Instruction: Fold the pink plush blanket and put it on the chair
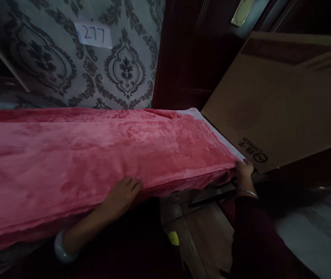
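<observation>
A plush pink blanket point(89, 151), folded into a long strip, lies along a narrow surface from the left side of the view to the right. My left hand point(124, 192) is on its front edge with the fingers bent and close together against the fabric; the fingertips are partly hidden. At the front right corner my right hand point(243, 168) is closed on the blanket's edge. A white striped cloth point(226, 143) shows from under the blanket along its right end, close to my right hand.
A large brown cardboard sheet or box point(284, 93) leans at the right, against the blanket's end. Behind are patterned wallpaper point(127, 73), a paper marked 277 point(94, 34) and a dark red door point(182, 58). Flattened cardboard point(208, 232) lies below.
</observation>
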{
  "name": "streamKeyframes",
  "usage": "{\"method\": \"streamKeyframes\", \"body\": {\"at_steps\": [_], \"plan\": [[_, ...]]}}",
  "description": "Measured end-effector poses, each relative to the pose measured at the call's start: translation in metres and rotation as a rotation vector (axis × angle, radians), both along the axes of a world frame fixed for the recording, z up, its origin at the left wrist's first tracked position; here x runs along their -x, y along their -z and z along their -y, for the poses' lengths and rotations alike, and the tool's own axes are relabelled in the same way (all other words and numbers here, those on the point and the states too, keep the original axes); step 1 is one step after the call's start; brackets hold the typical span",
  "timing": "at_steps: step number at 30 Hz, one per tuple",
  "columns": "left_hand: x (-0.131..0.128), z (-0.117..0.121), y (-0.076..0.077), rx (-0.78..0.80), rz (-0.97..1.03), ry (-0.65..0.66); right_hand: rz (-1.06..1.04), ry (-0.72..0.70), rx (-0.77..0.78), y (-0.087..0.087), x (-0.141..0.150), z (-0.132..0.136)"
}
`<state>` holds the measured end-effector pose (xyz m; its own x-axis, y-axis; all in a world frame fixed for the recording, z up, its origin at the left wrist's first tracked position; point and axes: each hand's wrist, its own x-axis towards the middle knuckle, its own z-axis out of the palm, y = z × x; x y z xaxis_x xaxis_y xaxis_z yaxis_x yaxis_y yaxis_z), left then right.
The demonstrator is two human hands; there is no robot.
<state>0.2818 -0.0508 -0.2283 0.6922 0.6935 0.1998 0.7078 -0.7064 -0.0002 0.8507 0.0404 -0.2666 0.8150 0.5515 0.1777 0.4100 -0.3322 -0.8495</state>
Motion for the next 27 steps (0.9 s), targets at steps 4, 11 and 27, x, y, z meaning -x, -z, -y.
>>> {"method": "streamKeyframes", "body": {"at_steps": [4, 11, 27], "plan": [[-0.005, 0.002, 0.001, -0.001, 0.048, -0.049, -0.004, 0.120, 0.080, -0.015, -0.007, -0.004], [-0.008, 0.003, -0.010, 0.127, 0.053, -0.077, 0.085, 0.144, 0.182, -0.019, 0.009, -0.003], [0.012, -0.093, -0.014, 0.113, -0.013, -0.127, 0.780, -0.769, 0.367, -0.024, 0.131, -0.074]]}}
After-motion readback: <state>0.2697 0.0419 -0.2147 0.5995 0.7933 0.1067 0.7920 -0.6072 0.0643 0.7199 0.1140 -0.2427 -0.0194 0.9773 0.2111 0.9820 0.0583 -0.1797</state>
